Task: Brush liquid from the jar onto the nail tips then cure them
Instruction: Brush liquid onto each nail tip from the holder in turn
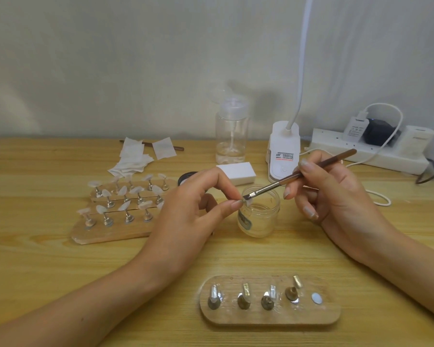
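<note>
The left hand pinches a small pale nail tip between thumb and forefinger over the open clear glass jar. The right hand grips a thin brown-handled brush, bristles touching the tip.

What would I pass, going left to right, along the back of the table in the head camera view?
Pile of white wipes → clear pump bottle → white clip lamp base → white power strip with its plugged-in chargers.
</note>
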Tool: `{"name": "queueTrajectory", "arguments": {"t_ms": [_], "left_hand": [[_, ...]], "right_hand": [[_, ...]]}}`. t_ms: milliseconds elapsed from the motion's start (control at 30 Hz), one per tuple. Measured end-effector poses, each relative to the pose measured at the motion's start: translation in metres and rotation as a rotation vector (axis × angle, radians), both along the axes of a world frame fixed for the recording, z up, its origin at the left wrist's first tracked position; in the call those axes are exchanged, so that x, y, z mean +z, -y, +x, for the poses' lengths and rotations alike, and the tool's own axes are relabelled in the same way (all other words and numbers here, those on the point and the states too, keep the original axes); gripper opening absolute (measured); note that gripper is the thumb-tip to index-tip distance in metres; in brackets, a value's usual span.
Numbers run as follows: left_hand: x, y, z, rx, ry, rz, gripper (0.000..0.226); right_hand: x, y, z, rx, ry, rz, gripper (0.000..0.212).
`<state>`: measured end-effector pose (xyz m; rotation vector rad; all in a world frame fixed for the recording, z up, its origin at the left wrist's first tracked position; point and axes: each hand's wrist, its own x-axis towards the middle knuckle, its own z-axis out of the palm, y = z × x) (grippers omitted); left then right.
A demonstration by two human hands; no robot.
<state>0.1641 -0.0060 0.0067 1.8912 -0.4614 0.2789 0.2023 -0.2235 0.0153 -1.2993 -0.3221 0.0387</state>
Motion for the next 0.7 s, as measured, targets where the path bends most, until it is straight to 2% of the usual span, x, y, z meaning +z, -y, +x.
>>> {"name": "queueTrajectory", "arguments": {"t_ms": [133, 300, 433, 600, 700], "left_hand": [[-0.0003, 0.0004, 0.0, 0.001, 0.01, 0.008, 0.01], [-0.001, 0.0001, 0.0004, 0.0, 0.012, 0.01, 0.012], [-0.0015, -0.0002, 0.0011, 0.002, 0.006, 0.01, 0.013], [-0.0014, -0.0004, 0.0008, -0.006, 0.001, 0.004, 0.012], [-0.0012, -0.0004, 0.0008, -0.007, -0.002, 0.006, 0.011]], "right_hand": [[-0.0005, 0.0017, 0.002, -0.096, -0.046, 0.028, 0.018], [0.0011, -0.0009, -0.0015, -0.021, 0.021, -0.009, 0.022], [-0.0005, 0.0014, 0.0012, -0.113, -0.017, 0.004, 0.018], [0.0006, -0.0006, -0.0024, -0.035, 0.061, -0.018, 0.024], [0.0, 0.0011, -0.0002, -0.111, 0.008, -0.016, 0.02]]}}
